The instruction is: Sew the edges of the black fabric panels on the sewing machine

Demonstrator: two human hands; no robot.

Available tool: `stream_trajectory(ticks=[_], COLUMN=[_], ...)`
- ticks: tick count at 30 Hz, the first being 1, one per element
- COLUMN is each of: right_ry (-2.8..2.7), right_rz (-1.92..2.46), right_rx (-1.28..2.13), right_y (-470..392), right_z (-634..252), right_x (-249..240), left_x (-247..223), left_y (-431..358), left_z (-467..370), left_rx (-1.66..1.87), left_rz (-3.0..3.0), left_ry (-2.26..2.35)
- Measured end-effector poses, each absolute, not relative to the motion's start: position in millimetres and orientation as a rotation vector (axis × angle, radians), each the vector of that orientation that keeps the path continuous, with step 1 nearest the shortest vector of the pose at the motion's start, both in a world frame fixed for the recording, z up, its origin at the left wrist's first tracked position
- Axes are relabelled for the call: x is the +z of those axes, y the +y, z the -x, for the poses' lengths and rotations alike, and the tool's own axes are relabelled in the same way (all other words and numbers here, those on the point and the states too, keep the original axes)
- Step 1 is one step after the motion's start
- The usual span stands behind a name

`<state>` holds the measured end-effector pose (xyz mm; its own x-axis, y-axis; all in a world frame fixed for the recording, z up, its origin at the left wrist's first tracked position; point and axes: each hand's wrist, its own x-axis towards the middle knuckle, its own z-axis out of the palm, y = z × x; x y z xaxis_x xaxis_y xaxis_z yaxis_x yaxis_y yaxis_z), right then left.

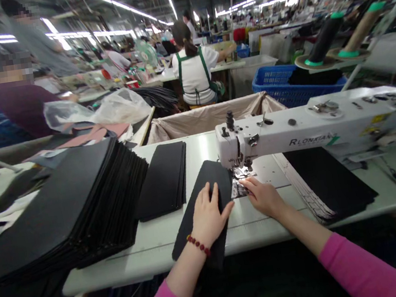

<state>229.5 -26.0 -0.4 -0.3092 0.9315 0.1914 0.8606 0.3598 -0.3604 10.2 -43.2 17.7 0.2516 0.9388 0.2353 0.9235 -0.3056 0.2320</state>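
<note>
Under my left hand lies a black fabric panel, its right edge beside the needle area of a white sewing machine. The left hand rests flat on the panel with fingers spread, a red bead bracelet at the wrist. My right hand is at the metal needle plate, just right of the presser foot. Its thumb and index finger are pinched together; whatever is between them is too small to make out. The panel's near end hangs over the table edge.
A tall stack of black panels fills the left side, with a smaller stack beside it. Right of the needle, more black pieces lie under the machine arm. Behind are a cloth-lined bin, a blue basket, thread cones and co-workers.
</note>
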Motion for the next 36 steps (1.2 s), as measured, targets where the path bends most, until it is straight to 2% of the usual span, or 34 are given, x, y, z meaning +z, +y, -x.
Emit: stream_trajectory(ticks=[7, 13, 17, 25, 30, 36], right_ry=[-2.251, -2.423, -2.36, -1.796, -1.798, -1.877], right_rz=[1.463, 1.266, 1.388, 1.731, 1.841, 1.854], right_rx=[0.357, 0.609, 0.64, 0.749, 0.878, 0.805], right_y=[-24, -54, -87, -168, -199, -197], right_z=[-236, -250, -271, -289, -278, -273], right_x=[5, 14, 16, 15, 9, 2], left_x=[17, 35, 29, 7, -5, 3], left_y=[-145, -156, -136, -130, -129, -131], left_z=[38, 47, 22, -56, -74, -78], left_rx=[0.167, 0.043, 0.125, 0.514, 0.591, 0.584], left_rz=[-2.392, -2.433, -2.516, -2.48, -2.428, -2.352], left_ry=[1.611, 1.304, 1.305, 1.119, 1.111, 1.142])
